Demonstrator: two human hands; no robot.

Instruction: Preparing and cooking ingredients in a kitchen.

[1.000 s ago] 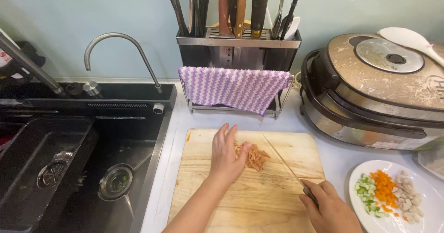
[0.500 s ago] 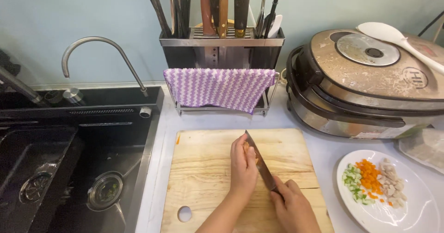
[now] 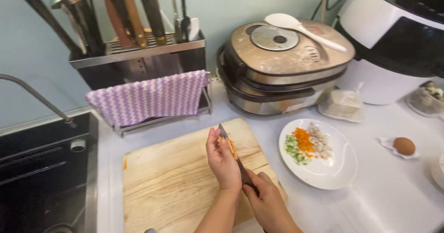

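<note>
Plate (chopped bits) flanks cutting board; cooker behind.

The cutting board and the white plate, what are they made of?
The cutting board looks like pale, unvarnished wood: wavy brown grain lines run across it. The white plate seems to be glazed ceramic, smooth and a little shiny, though it could be hard plastic; the look alone leaves that open.

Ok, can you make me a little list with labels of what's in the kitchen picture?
left hand: pressed against the knife blade and the orange shreds
right hand: grips the knife handle
under hands: wooden cutting board
to the right: white plate with chopped bits; egg
behind: rice cooker, purple checked cloth
</note>
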